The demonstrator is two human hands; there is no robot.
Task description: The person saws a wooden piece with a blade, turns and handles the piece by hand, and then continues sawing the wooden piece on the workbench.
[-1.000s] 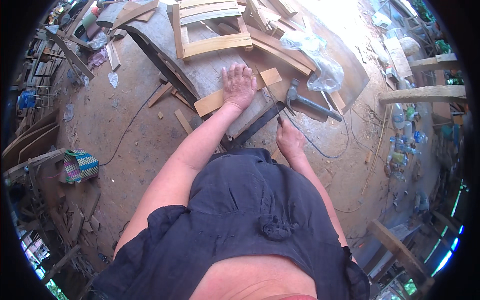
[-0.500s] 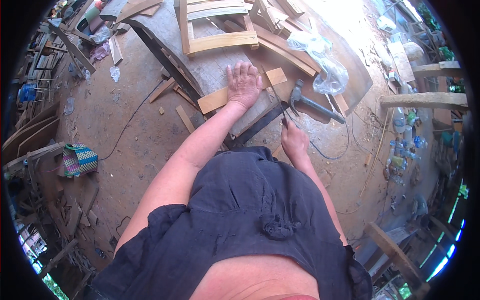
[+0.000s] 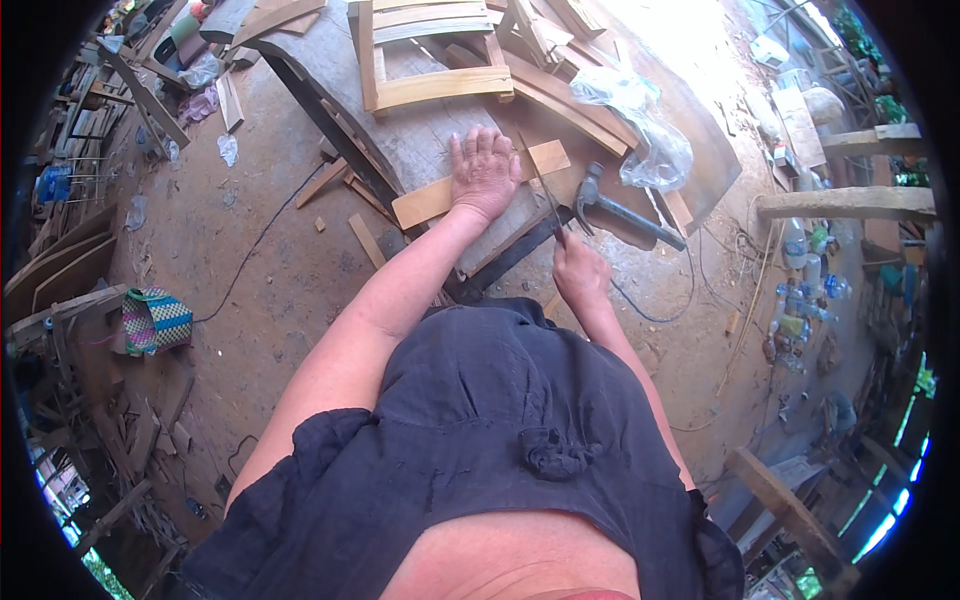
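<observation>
My left hand [image 3: 484, 180] lies flat with outstretched fingers on a light wooden strip [image 3: 425, 203], pressing it against the workbench [image 3: 415, 135]. In my closed right hand [image 3: 582, 272] is the handle of a hand saw [image 3: 546, 190], its thin dark blade seen almost edge-on. The blade crosses the strip to the right of my left hand, near the strip's right end. How deep the blade sits in the wood cannot be made out. Just right of the saw, a claw hammer [image 3: 630, 214] rests on the bench.
A slatted wooden frame [image 3: 440, 88] lies beyond my left hand. Several boards [image 3: 570, 108] and a clear plastic bag [image 3: 660, 150] lie on the far right of the bench. A cable [image 3: 655, 318] loops near my right hand. A woven basket [image 3: 158, 320] stands at the left.
My right hand has moved slightly forward and to the left with the saw. The left hand stays on the strip, and the whole view has shifted a little.
</observation>
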